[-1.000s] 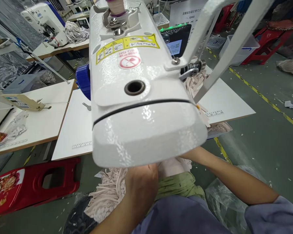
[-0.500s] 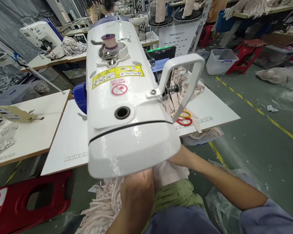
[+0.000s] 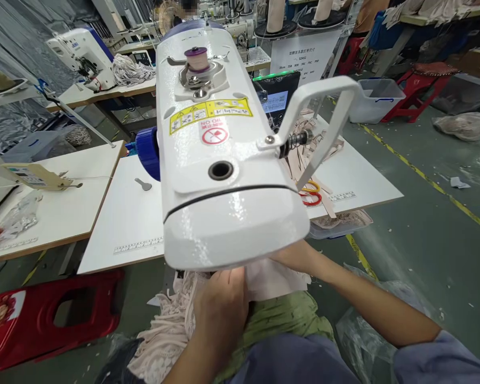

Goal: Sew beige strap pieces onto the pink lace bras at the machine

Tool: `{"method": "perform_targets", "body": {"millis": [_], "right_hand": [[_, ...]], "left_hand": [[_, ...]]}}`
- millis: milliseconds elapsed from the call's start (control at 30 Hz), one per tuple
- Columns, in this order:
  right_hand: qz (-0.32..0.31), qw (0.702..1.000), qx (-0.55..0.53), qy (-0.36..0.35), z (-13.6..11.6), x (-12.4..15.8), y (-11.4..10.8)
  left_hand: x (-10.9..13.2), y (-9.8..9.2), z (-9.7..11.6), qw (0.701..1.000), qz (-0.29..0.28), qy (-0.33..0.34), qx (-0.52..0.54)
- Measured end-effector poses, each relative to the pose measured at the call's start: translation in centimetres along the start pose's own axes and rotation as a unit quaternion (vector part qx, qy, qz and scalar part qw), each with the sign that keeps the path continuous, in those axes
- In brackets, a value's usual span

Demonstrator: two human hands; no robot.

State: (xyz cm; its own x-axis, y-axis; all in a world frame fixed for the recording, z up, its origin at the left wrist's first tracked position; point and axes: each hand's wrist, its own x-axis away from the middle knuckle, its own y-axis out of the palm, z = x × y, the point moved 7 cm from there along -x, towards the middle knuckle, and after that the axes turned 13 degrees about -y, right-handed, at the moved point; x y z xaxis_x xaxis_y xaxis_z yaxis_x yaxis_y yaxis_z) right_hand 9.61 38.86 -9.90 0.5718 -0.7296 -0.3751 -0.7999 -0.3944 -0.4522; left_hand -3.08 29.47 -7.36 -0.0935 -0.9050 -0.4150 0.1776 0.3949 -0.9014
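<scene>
A white sewing machine head (image 3: 224, 160) fills the middle of the view and hides the work under it. My left hand (image 3: 220, 309) reaches under its near end, knuckles up, resting on pale pink lace fabric (image 3: 168, 330); its fingertips are hidden. My right forearm runs in from the right, and my right hand (image 3: 288, 256) is almost wholly hidden beneath the machine, by a plain pink fabric piece (image 3: 276, 280). A green cloth (image 3: 288, 314) lies on my lap.
The white sewing table (image 3: 128, 224) carries red and yellow scissors (image 3: 310, 194) and pink straps (image 3: 304, 144). A red plastic stool (image 3: 52, 314) stands at the left. Another table (image 3: 56, 208) and machines stand beyond. A clear bag (image 3: 368, 330) lies right.
The view has pulled back and shifted a little, so the machine's top shows more fully. My hands stay under the machine's near end; the left has shifted slightly on the lace.
</scene>
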Motion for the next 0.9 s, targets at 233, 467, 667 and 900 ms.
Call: {"method": "perform_targets", "body": {"millis": [233,467,667,900], "right_hand": [[0.034,0.999,-0.024,0.025,-0.6,0.6,-0.1],[0.021,0.994,0.022,0.105,-0.4,4.3,0.5],[-0.020,0.978,-0.152,0.138,-4.3,8.1,5.1],[-0.042,0.882,-0.440,0.161,-3.8,5.9,14.7]], "left_hand": [[0.6,1.0,-2.2,0.984,-0.067,-0.080,0.145],[1.3,3.0,-4.3,0.831,-0.236,-0.285,0.415],[3.0,3.5,-3.1,0.668,-0.403,-0.265,0.567],[6.2,0.0,-9.7,0.682,-0.288,-0.415,0.529]]}}
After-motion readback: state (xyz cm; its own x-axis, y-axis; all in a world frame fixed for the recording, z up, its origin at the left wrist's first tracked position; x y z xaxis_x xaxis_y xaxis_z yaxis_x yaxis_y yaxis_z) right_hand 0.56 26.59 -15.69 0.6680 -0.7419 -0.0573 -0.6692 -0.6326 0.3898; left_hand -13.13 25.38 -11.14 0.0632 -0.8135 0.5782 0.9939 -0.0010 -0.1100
